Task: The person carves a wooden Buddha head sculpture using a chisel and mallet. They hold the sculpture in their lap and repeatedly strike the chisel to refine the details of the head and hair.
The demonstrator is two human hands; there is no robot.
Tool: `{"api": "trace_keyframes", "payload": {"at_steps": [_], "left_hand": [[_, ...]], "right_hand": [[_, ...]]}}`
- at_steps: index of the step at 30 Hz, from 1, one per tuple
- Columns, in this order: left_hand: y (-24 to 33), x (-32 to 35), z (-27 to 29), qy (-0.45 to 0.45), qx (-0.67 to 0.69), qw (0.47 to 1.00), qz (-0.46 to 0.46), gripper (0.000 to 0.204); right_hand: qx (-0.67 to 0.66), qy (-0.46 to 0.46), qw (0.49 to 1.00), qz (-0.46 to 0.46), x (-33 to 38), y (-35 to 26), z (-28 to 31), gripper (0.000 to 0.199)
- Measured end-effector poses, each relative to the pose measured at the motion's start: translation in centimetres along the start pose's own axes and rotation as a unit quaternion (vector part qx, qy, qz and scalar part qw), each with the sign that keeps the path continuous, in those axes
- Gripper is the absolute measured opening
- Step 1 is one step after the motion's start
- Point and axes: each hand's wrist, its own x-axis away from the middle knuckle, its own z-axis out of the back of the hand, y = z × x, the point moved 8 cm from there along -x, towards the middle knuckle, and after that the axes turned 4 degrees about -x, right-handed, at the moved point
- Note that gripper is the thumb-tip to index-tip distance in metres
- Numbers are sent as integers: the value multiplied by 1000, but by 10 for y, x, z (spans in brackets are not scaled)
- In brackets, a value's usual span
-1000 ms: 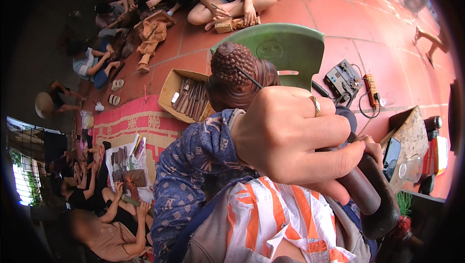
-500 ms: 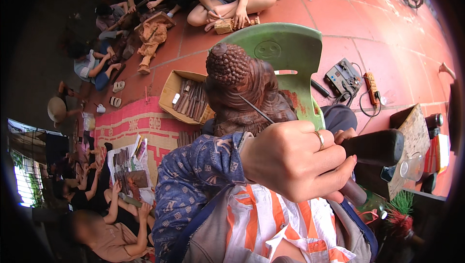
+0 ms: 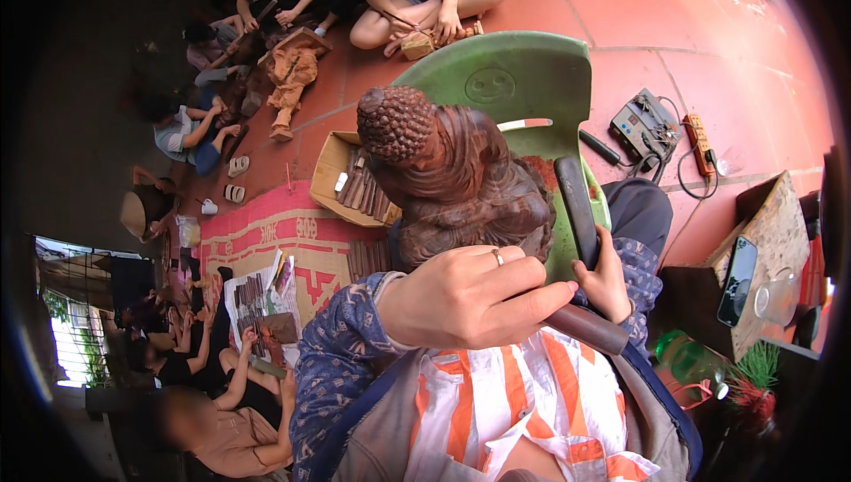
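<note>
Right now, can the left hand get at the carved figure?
Probably yes: the left hand is close by the lower part of the carved figure, with nothing visible between them. Its fingers are around a brown tool handle, so gripping the figure would likely mean freeing them first.

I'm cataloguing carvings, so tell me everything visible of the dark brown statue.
The statue is dark reddish brown and looks like wood. Small round knobs cover its head; the face is not clearly visible. Carved folds run over the body to a broader lower part. Its head points toward the picture's upper left, and it appears to rest on a green chair, with reddish dust beside it. The left hand overlaps its lower edge; whether they touch is unclear.
</note>
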Motion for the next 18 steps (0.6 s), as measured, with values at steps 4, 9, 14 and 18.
{"api": "trace_keyframes", "payload": {"at_steps": [4,9,14,18], "left_hand": [[-4,8,-3,-53,-17,998,31,46],[-16,13,13,-51,25,993,101,38],[-36,53,26,160,177,950,202,49],[-43,67,41,269,271,896,227,55]], "right_hand": [[84,18,994,72,-1,3,-11,73],[116,21,991,65,-14,3,-18,74],[232,43,970,56,-27,-1,-24,72],[263,60,954,132,-26,-29,-18,61]]}}
